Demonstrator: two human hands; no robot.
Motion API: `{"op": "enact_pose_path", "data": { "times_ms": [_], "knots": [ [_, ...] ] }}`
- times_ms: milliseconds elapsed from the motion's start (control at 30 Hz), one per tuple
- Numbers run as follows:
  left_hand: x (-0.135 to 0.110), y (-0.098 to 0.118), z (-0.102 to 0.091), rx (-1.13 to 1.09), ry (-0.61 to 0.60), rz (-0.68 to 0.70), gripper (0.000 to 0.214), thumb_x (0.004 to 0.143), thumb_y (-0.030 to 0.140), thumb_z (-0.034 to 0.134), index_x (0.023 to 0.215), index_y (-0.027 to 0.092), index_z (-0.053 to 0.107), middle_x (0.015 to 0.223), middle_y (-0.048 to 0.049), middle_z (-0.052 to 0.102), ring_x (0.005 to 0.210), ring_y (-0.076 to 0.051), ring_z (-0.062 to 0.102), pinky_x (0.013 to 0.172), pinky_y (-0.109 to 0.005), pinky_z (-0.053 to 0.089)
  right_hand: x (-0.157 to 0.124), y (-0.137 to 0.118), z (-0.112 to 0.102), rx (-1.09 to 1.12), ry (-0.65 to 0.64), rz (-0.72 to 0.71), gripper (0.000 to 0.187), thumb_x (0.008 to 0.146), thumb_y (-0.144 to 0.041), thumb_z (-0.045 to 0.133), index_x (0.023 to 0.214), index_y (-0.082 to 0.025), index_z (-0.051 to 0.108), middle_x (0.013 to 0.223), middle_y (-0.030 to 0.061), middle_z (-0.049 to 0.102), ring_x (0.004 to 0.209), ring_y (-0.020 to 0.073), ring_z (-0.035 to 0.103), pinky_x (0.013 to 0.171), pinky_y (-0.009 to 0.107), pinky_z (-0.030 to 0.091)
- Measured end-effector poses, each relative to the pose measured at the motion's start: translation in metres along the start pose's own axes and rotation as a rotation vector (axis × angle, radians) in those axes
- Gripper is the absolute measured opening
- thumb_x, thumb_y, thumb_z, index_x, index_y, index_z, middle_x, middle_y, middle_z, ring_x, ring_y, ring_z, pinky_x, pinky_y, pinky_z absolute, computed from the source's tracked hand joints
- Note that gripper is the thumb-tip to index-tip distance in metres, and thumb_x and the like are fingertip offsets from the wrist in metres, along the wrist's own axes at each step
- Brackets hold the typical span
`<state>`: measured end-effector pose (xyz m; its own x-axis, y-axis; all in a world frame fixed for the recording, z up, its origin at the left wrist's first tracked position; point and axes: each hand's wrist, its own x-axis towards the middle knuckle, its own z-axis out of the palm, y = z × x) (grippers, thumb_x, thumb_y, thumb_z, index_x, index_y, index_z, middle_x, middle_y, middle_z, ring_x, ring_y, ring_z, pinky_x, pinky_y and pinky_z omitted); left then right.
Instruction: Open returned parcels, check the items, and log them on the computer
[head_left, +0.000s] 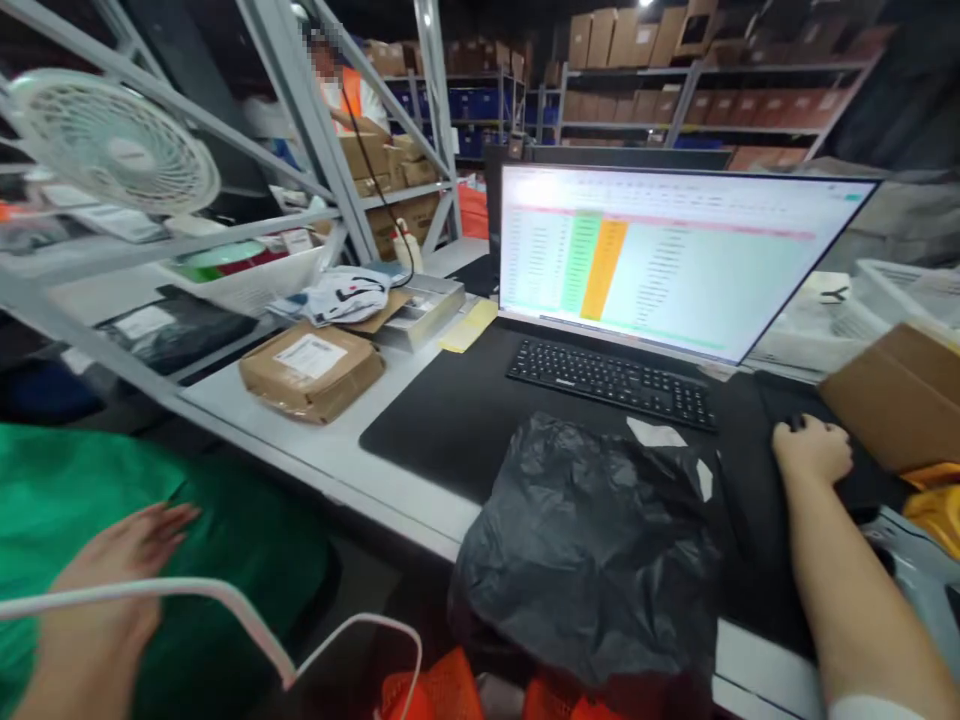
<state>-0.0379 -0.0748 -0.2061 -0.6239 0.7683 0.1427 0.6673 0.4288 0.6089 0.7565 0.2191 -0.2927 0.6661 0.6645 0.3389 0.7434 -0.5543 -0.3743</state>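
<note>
My right hand (814, 447) rests over a dark computer mouse (796, 422) on the black desk mat, its fingers curled round it. Low on the left, my left hand (135, 545) hangs over a green bag (82, 460); its fingers are stretched out, slightly blurred, and no object shows in them. A black plastic bag (592, 540) lies crumpled on the desk's front edge, between my two arms. Behind that bag are a black keyboard (611, 382) and a monitor (675, 260) showing a spreadsheet with green and orange columns.
A taped cardboard box (311, 370) with a label sits on the desk's left part. A white fan (116, 140) hangs on the grey rack. An open carton (900, 395) stands right of the mouse. A white cable (247, 610) crosses low in front. Another person (349, 95) stands behind the rack.
</note>
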Motion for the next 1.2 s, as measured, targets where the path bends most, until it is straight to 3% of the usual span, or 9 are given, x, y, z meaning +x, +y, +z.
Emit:
{"op": "enact_pose_path", "data": {
  "times_ms": [67,100,167,233,300,367,500,633,1200],
  "knots": [
    [0.022,0.024,0.038,-0.292,0.041,-0.058,0.050,0.093,0.069,0.041,0.108,0.028,0.064,0.103,-0.0021,0.079,0.112,-0.031,0.072,0.105,-0.056,0.056,0.004,-0.003,0.006,0.000,0.004,-0.032,0.057,0.097,-0.046,0.052,0.145,-0.018,0.064,0.146,0.0239,0.054,0.128,0.0404,0.057,0.095,0.050,0.049],
    [0.033,0.044,0.063,-0.366,-0.061,-0.006,0.047,0.086,0.068,0.051,0.102,0.026,0.066,0.102,-0.0036,0.080,0.111,-0.031,0.072,0.108,-0.052,0.055,0.006,-0.003,0.008,0.002,0.001,-0.051,0.058,0.097,-0.047,0.051,0.144,-0.018,0.064,0.146,0.0227,0.054,0.128,0.0398,0.058,0.095,0.049,0.048],
    [0.052,0.098,0.116,-0.317,-0.356,0.249,0.049,0.083,0.065,0.058,0.103,0.023,0.072,0.110,-0.0078,0.079,0.112,-0.031,0.072,0.109,-0.049,0.054,0.007,0.000,0.011,0.001,-0.007,-0.076,0.060,0.096,-0.050,0.049,0.143,-0.018,0.065,0.147,0.0205,0.055,0.127,0.0391,0.058,0.097,0.048,0.049],
    [0.065,0.160,0.170,-0.253,-0.489,0.558,0.043,0.090,0.056,0.053,0.105,0.022,0.074,0.116,-0.0088,0.077,0.113,-0.028,0.070,0.110,-0.045,0.052,0.008,0.004,0.012,-0.009,-0.011,-0.068,0.061,0.094,-0.053,0.047,0.142,-0.020,0.066,0.146,0.0186,0.057,0.125,0.0394,0.059,0.096,0.049,0.049],
    [0.073,0.216,0.220,-0.172,-0.498,0.807,0.034,0.091,0.040,0.056,0.109,0.019,0.075,0.126,-0.0116,0.072,0.126,-0.027,0.064,0.119,-0.044,0.044,0.008,0.007,0.012,-0.019,-0.013,-0.056,0.063,0.093,-0.057,0.046,0.141,-0.022,0.067,0.145,0.0173,0.058,0.124,0.0401,0.060,0.095,0.050,0.050],
    [0.075,0.257,0.262,-0.056,-0.413,0.878,0.036,0.091,0.032,0.061,0.120,0.014,0.073,0.140,-0.0163,0.064,0.141,-0.030,0.052,0.124,-0.046,0.037,0.007,0.008,0.013,-0.027,-0.014,-0.051,0.064,0.093,-0.060,0.044,0.140,-0.024,0.068,0.144,0.0165,0.058,0.122,0.0404,0.061,0.094,0.050,0.051],
    [0.073,0.288,0.316,0.070,-0.241,0.875,0.052,0.097,0.039,0.061,0.143,0.014,0.059,0.160,-0.0183,0.045,0.155,-0.036,0.032,0.124,-0.054,0.032,0.001,0.005,0.011,-0.067,0.006,-0.029,0.068,0.094,-0.061,0.037,0.142,-0.023,0.066,0.144,0.0192,0.057,0.123,0.0430,0.060,0.093,0.054,0.051],
    [0.074,0.282,0.329,0.124,-0.262,0.868,0.053,0.100,0.044,0.055,0.146,0.016,0.057,0.160,-0.0168,0.046,0.154,-0.036,0.033,0.124,-0.055,0.031,-0.003,0.000,0.008,-0.069,-0.031,-0.049,0.070,0.095,-0.060,0.032,0.144,-0.020,0.064,0.145,0.0207,0.055,0.126,0.0444,0.058,0.098,0.055,0.050],
    [0.082,0.276,0.320,0.133,-0.381,0.827,0.057,0.100,0.045,0.052,0.151,0.018,0.052,0.166,-0.0179,0.036,0.158,-0.036,0.023,0.127,-0.058,0.024,0.002,0.005,0.011,-0.020,-0.004,-0.068,0.059,0.091,-0.047,0.050,0.140,-0.021,0.067,0.140,0.0240,0.056,0.122,0.0422,0.059,0.095,0.053,0.048]
  ]
}}
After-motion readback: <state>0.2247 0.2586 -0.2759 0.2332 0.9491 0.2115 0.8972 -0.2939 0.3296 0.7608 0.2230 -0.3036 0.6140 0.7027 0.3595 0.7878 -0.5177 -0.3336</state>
